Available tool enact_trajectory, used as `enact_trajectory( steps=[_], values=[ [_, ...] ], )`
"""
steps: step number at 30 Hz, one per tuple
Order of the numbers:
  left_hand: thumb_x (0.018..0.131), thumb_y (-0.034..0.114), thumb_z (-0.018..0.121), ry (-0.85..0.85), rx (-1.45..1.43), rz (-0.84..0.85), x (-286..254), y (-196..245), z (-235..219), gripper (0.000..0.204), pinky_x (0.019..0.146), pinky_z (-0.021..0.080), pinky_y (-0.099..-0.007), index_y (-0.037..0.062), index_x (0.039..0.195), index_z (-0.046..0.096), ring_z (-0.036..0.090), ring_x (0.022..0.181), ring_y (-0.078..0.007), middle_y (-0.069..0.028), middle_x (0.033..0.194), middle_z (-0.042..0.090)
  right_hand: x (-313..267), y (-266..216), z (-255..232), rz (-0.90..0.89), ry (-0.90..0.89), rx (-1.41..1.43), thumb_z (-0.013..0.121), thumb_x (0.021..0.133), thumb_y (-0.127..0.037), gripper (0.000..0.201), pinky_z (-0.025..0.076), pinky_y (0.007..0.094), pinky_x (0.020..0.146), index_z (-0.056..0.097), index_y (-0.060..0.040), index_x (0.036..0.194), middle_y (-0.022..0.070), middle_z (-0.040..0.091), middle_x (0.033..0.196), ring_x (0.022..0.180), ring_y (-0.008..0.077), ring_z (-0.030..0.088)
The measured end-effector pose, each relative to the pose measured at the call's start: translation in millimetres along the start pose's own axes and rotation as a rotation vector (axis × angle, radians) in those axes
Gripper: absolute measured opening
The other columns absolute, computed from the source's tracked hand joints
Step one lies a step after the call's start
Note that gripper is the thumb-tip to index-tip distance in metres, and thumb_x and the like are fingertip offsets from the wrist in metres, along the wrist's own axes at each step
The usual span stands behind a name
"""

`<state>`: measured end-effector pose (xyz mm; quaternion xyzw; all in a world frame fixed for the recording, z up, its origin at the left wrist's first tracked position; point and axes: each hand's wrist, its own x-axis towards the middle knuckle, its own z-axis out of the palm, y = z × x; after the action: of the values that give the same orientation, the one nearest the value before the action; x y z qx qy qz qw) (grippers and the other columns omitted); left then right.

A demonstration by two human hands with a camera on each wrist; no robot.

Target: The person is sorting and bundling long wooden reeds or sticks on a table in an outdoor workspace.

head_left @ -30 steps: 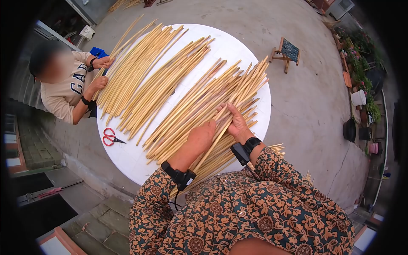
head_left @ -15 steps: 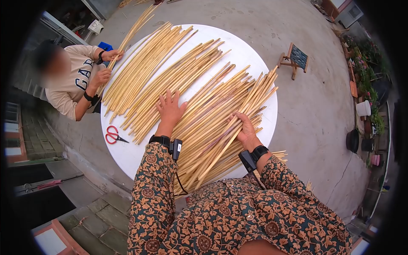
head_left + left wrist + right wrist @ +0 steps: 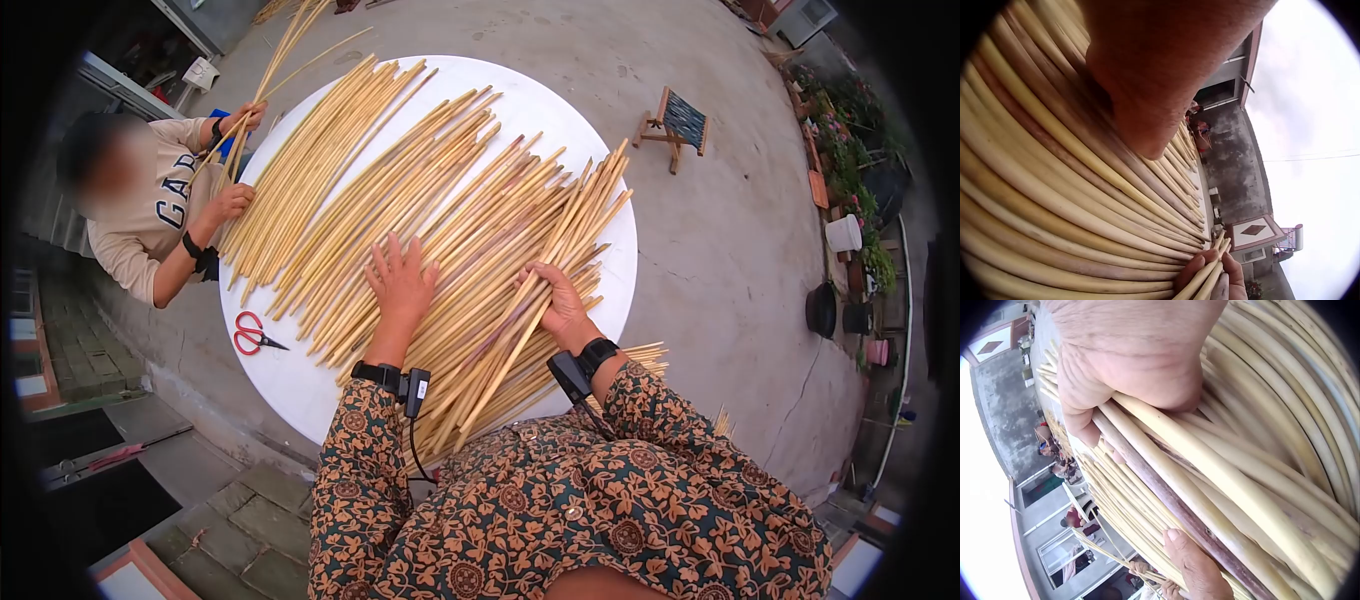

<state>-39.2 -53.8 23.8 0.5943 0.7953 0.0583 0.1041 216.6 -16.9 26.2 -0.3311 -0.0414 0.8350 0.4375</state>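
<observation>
Long, slender tan stalks lie side by side in groups across a round white table. My right hand grips a bundle of stalks that lies slantwise over the others at the table's right side. In the right wrist view its fingers curl around several stalks, one of them purplish brown. My left hand rests on the middle group of stalks with fingers spread, palm down. The left wrist view shows that hand low over the row.
Red-handled scissors lie near the table's left edge. Another person at the left holds a few stalks upright. A folding stool stands on the concrete beyond the table, and potted plants line the far right.
My left hand has left the gripped bundle and moved left onto the middle stalks, fingers spreading. My right hand keeps its hold. The other person's stalks have swung more upright.
</observation>
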Motion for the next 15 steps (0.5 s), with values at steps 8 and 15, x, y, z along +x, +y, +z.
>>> enact_trajectory(
  steps=[8,15],
  values=[
    [0.082,0.031,0.065,0.079,-0.084,0.091,76.2,3.6,20.8,0.064,0.108,0.020,-0.0553,0.0148,0.139,0.040,0.021,0.137,-0.0401,-0.0155,0.149,0.026,21.9,-23.4,-15.7,0.020,0.016,-0.016,0.063,0.082,-0.009,0.015,0.054,0.0353,0.083,0.059,0.0011,0.092,0.0120,0.061,0.083,0.081,0.0233,0.062],
    [0.080,0.020,0.066,0.273,-0.164,0.298,145.8,60.2,60.7,0.036,0.097,0.037,-0.0495,0.0125,0.115,0.059,0.044,0.119,-0.0326,-0.0103,0.124,0.052,68.1,-70.9,-44.2,0.005,0.087,-0.023,0.063,0.084,-0.009,0.015,0.055,0.0357,0.081,0.061,0.0024,0.092,0.0132,0.064,0.083,0.078,0.0233,0.063]
  ],
)
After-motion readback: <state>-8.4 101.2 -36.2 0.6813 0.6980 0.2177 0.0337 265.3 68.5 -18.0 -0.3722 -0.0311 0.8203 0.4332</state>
